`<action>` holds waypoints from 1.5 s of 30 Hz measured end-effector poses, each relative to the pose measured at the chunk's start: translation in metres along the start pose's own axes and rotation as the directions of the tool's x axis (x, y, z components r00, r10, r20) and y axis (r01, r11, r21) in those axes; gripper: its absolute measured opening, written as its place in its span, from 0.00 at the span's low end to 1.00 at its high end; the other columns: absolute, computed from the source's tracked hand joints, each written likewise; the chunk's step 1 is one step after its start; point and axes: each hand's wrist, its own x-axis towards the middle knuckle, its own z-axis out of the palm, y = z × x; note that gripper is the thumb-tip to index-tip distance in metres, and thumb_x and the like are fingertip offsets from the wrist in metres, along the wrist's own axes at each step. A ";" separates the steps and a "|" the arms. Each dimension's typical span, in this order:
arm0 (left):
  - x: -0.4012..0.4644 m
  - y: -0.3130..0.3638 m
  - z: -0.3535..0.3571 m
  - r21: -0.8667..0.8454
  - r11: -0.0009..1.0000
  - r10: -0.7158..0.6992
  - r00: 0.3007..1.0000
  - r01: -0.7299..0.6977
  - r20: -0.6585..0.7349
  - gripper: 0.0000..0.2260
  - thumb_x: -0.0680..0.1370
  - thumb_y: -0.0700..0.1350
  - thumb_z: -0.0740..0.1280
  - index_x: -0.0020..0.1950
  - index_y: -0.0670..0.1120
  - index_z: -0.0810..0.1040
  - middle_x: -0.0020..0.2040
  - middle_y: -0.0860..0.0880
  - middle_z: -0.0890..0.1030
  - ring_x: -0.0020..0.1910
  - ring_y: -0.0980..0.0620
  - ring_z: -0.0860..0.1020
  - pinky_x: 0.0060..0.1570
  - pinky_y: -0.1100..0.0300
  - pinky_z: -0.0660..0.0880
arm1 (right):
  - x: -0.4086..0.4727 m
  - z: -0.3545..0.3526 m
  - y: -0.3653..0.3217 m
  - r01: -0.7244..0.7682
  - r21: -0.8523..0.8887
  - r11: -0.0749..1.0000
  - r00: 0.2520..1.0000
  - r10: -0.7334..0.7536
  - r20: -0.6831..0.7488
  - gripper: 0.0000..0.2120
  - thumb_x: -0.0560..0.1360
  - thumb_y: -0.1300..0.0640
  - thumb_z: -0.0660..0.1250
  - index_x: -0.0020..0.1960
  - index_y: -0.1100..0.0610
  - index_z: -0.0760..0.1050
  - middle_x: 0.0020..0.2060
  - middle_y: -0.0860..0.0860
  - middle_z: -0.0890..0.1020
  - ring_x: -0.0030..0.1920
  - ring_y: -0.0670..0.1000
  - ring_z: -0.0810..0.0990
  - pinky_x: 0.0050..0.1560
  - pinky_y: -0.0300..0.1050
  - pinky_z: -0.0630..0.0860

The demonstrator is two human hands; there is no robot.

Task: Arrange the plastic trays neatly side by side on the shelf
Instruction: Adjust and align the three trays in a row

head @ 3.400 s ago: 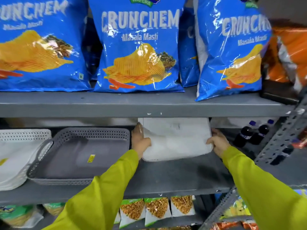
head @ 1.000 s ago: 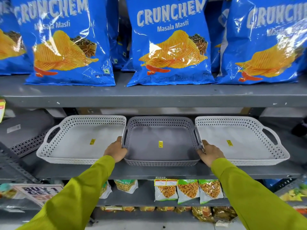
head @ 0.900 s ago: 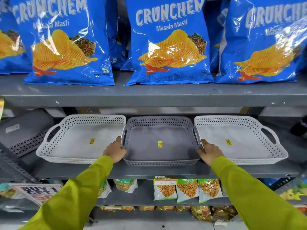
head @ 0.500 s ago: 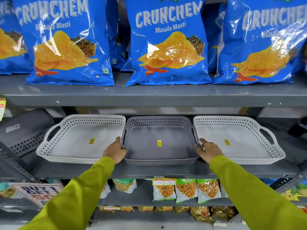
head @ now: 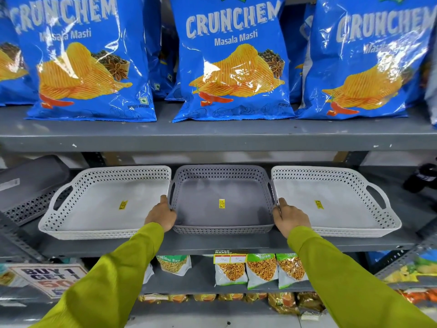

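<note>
Three perforated plastic trays lie side by side on the grey middle shelf (head: 212,245): a white tray (head: 94,209) on the left, a grey tray (head: 222,216) in the centre, another white tray (head: 340,209) on the right. Each has a small yellow sticker on its floor. My left hand (head: 162,216) grips the grey tray's left handle side, fingers curled over its rim. My right hand (head: 289,216) grips its right handle side in the same way. All three trays sit flat, rims nearly touching.
Blue Crunchem chip bags (head: 227,60) fill the shelf above, close over the trays. A dark grey tray (head: 26,185) leans at the far left. Dark bottles (head: 423,176) stand at the far right. Snack packets (head: 260,268) and a sale sign (head: 49,278) sit on the shelves below.
Since 3.4 s ago the view has shifted and my hands have left a white tray for the grey one. Over the last second hands and trays have stayed nearly still.
</note>
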 end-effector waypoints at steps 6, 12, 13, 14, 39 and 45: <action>0.001 -0.001 -0.002 0.021 1.000 -0.005 1.000 0.004 0.020 0.24 0.78 0.41 0.60 0.73 0.39 0.58 0.63 0.33 0.77 0.60 0.32 0.76 0.57 0.46 0.73 | 0.001 -0.002 0.000 0.019 -0.004 1.000 1.000 -0.019 0.009 0.17 0.78 0.49 0.53 0.61 0.58 0.66 0.50 0.63 0.82 0.49 0.64 0.80 0.41 0.50 0.68; 0.000 -0.003 -0.005 0.022 1.000 -0.003 0.999 0.002 0.042 0.22 0.77 0.42 0.60 0.70 0.40 0.61 0.62 0.33 0.77 0.59 0.32 0.76 0.56 0.47 0.73 | 0.002 -0.008 0.006 0.065 0.050 0.997 0.994 -0.069 0.085 0.18 0.78 0.48 0.55 0.62 0.58 0.66 0.52 0.63 0.81 0.51 0.65 0.79 0.43 0.51 0.71; -0.001 -0.003 -0.006 0.023 1.000 -0.001 0.999 0.000 0.051 0.22 0.77 0.43 0.61 0.69 0.41 0.61 0.61 0.33 0.78 0.58 0.32 0.76 0.55 0.47 0.74 | 0.002 -0.009 0.008 0.071 0.054 0.996 0.991 -0.076 0.106 0.18 0.78 0.48 0.56 0.63 0.58 0.65 0.52 0.63 0.81 0.51 0.65 0.79 0.45 0.52 0.72; -0.001 -0.004 -0.007 0.025 1.000 0.000 0.998 -0.002 0.062 0.22 0.77 0.44 0.61 0.69 0.41 0.61 0.61 0.34 0.78 0.57 0.33 0.77 0.55 0.47 0.74 | 0.002 -0.011 0.008 0.077 0.057 0.995 0.988 -0.084 0.127 0.19 0.78 0.49 0.56 0.64 0.58 0.65 0.53 0.63 0.81 0.51 0.65 0.79 0.46 0.52 0.74; -0.026 -0.012 -0.002 0.068 0.997 -0.036 0.992 0.028 0.117 0.32 0.75 0.44 0.60 0.76 0.46 0.50 0.62 0.38 0.78 0.58 0.36 0.77 0.52 0.52 0.71 | -0.011 -0.005 0.009 0.088 -0.038 0.995 0.993 -0.085 0.084 0.20 0.77 0.47 0.55 0.65 0.56 0.64 0.53 0.62 0.81 0.51 0.63 0.79 0.46 0.51 0.74; -0.030 -0.013 -0.002 0.060 0.998 -0.037 0.993 0.030 0.114 0.31 0.75 0.43 0.60 0.76 0.46 0.51 0.61 0.38 0.78 0.57 0.36 0.77 0.53 0.51 0.72 | -0.016 -0.003 0.011 0.093 -0.047 0.995 0.993 -0.090 0.074 0.20 0.76 0.47 0.55 0.65 0.55 0.64 0.51 0.61 0.82 0.50 0.63 0.80 0.45 0.50 0.74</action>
